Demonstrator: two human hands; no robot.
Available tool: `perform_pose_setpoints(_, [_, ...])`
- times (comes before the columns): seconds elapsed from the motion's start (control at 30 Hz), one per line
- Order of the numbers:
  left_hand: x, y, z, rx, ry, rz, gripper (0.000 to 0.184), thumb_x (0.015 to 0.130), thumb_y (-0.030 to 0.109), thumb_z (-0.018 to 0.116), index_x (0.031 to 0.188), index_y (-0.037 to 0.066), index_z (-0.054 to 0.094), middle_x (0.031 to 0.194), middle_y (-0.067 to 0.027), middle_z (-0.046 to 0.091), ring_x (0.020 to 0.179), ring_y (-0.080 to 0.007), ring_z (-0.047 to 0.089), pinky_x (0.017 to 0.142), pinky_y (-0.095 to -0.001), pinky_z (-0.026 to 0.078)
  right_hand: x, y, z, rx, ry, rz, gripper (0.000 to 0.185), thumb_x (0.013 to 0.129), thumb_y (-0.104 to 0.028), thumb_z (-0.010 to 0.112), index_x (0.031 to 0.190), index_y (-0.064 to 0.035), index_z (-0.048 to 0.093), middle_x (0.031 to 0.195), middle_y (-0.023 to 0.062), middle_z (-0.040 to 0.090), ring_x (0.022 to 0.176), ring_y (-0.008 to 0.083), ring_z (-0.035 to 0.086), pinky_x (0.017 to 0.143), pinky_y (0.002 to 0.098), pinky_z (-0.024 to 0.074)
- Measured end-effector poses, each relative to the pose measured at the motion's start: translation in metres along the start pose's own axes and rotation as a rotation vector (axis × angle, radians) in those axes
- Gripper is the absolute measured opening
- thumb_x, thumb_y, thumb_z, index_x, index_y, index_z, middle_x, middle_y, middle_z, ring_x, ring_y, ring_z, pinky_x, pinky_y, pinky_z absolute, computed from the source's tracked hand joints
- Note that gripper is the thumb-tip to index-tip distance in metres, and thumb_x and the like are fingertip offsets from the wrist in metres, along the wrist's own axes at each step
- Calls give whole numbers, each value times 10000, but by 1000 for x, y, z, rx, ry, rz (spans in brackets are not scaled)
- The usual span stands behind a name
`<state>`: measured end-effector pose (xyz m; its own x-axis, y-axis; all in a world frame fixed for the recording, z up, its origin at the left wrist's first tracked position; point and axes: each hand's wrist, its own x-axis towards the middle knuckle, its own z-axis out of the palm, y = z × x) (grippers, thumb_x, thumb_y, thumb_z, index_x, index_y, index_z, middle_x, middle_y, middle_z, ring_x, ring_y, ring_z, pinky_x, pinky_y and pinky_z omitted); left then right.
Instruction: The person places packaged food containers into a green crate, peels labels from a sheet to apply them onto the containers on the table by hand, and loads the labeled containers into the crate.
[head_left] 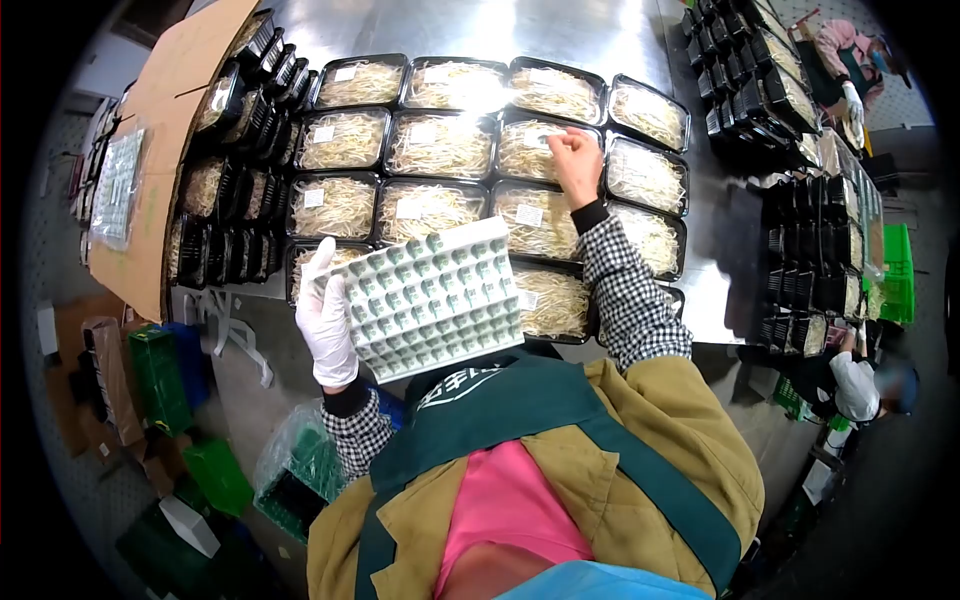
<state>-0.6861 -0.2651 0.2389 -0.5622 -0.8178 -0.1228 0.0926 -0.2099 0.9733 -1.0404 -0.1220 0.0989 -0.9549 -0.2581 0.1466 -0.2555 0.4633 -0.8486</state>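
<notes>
My left hand [328, 325], in a white glove, grips the left edge of a sheet of labels [435, 300] printed in rows of pale green and white. The sheet is tilted in front of my apron and covers parts of the nearest trays. Bare and with its fingertips pinched together, my right hand [577, 165] is over a black tray of bean sprouts [522, 158]. A small white label [541, 139] shows at those fingertips. Around it lie several more film-covered sprout trays in rows, such as one with a white label [440, 145]; those in the right column [645, 175] show no label.
Stacked sprout trays stand on the metal table [600, 25] at left [245, 190] and right [815, 250]. A cardboard sheet [160, 170] rises at the left edge. Green crates [160, 375] sit on the floor. Two other people [855, 60] work at the right.
</notes>
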Motion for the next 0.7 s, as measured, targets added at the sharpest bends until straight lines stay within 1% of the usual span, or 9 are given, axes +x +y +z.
perform_pose_setpoints(0.1, [7,0,4,58,-32,99,351,909,13,533,1251,-35,470,1292,-122,511,1153,-149,496,983,-265,377,-29,-9,12,-265,145,-98,201,701,-295,695,650,-100,691,1028,83,607,958,276,569,866,387,407])
perform_pose_setpoints(0.17, [7,2,4,47,-45,88,333,908,10,533,1235,-36,487,1271,-119,528,1139,-150,508,983,-269,383,-40,-17,8,-362,112,-148,141,746,-235,659,795,-103,644,970,91,574,947,279,557,845,400,395])
perform_pose_setpoints(0.2, [7,4,4,122,-39,134,309,924,21,504,1229,-29,497,1261,-95,543,997,-102,566,901,-233,438,-36,-13,7,-374,121,-151,146,759,-215,645,844,-98,628,959,97,573,936,284,561,830,404,405])
perform_pose_setpoints(0.3, [3,3,-4,79,-32,124,228,918,44,537,1133,-25,566,1111,-63,618,920,-91,581,844,-224,455,-22,-6,-5,-273,81,-193,187,791,-128,633,963,-67,588,892,109,605,815,281,602,725,381,479])
perform_pose_setpoints(0.37, [2,-2,-11,188,-23,181,163,920,70,553,1050,-15,604,972,-21,640,844,-69,568,782,-201,442,-35,-64,-28,41,-252,-135,245,784,-179,689,989,-65,618,896,101,624,807,259,610,746,356,489])
perform_pose_setpoints(0.43, [1,3,-14,284,-65,156,123,916,67,566,1005,-14,593,921,-44,641,820,-82,578,736,-209,447,-66,-130,-47,259,-691,-330,298,781,-250,711,1006,-69,639,936,86,627,865,234,600,802,346,482])
perform_pose_setpoints(0.5, [-5,11,-8,272,-79,184,134,914,90,579,981,-23,603,845,-26,652,749,-73,567,686,-211,452,-96,-177,-52,62,-805,-820,377,764,-227,729,1086,-73,606,951,67,623,922,179,590,801,317,489])
perform_pose_setpoints(0.6, [-9,17,-8,326,-103,227,137,918,98,575,966,-26,606,845,-18,649,746,-59,553,680,-204,447,-129,-206,-57,-136,-695,-983,371,764,-238,714,1097,-116,605,981,69,603,922,236,568,822,350,445])
perform_pose_setpoints(0.7, [-12,15,-21,454,-152,202,164,929,124,564,996,-22,599,881,-8,635,778,-39,537,694,-204,440,-147,-205,-59,-157,-647,-1001,326,761,-244,696,1062,-154,608,939,18,587,881,209,557,815,341,421])
